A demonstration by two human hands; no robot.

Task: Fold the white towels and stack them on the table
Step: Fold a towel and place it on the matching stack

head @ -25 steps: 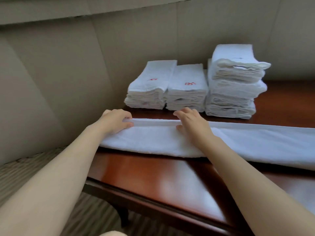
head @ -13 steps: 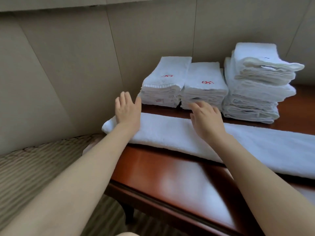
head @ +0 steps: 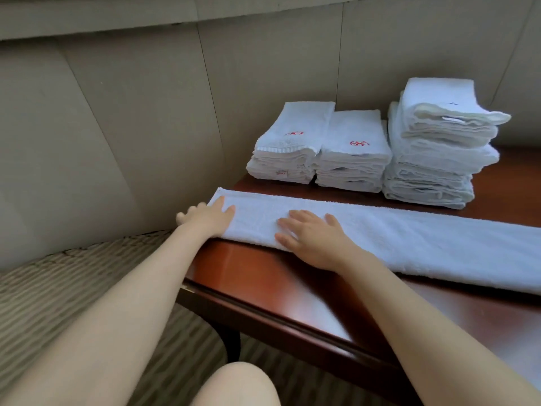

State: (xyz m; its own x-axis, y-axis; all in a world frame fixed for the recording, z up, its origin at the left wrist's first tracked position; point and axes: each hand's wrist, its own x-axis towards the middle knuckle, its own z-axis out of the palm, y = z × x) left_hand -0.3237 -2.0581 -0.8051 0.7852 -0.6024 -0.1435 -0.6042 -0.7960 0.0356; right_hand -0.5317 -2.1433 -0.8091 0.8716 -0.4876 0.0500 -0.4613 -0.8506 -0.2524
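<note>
A: Where is the towel being folded?

B: The long white towel lies folded into a narrow strip across the reddish-brown counter, running from the counter's left end off toward the right edge of the view. Both hands lie on it.

A: How are the hands set?

B: The left hand rests flat on the strip's left end, fingers released and spread; the outer ones hang past the end of the cloth and look blurred. The right hand lies palm down just to the right of it, fingers spread and pointing left along the strip. Neither hand is gripping anything.

A: And beyond the fingers?

B: Farther back on the counter, beyond the right hand's fingers, stand three stacks of folded white towels. The left stack and the middle stack touch side by side, each with a red mark on its top towel. The taller right stack stands against the middle one.

A: Anything around that?

B: A beige panelled wall behind, and striped carpet below the left forearm.
</note>
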